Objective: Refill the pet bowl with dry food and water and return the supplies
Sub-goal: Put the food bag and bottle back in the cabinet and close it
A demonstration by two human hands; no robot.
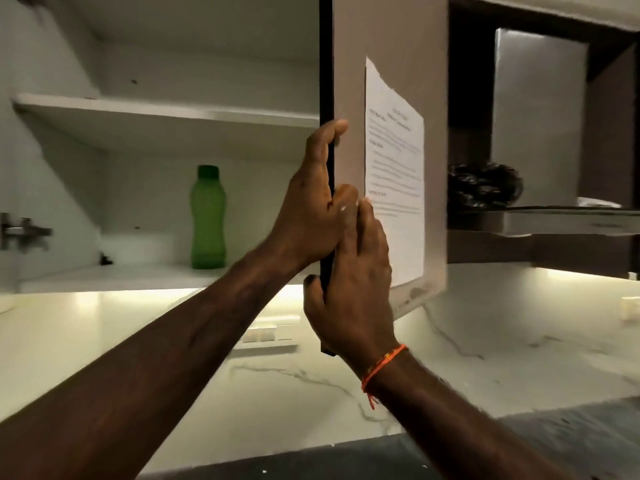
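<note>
A green water bottle (pixel 207 218) with a dark green cap stands upright on the lower shelf of an open white wall cabinet (pixel 166 112). The cabinet door (pixel 391 36) is swung out edge-on toward me, with a printed sheet of paper (pixel 394 168) stuck on its inner face. My left hand (pixel 311 199) grips the door's dark edge from the left, thumb over the edge. My right hand (pixel 353 285) holds the same edge lower down, fingers on the door's face and an orange thread on the wrist. No bowl or food is in view.
The upper shelf holds nothing I can see. A metal hinge (pixel 24 232) sits on the left cabinet wall. To the right, a chimney hood (pixel 561 220) carries a dark crumpled bag (pixel 485 185). Below runs a lit white marble backsplash (pixel 502 337) with a switch panel (pixel 266 336).
</note>
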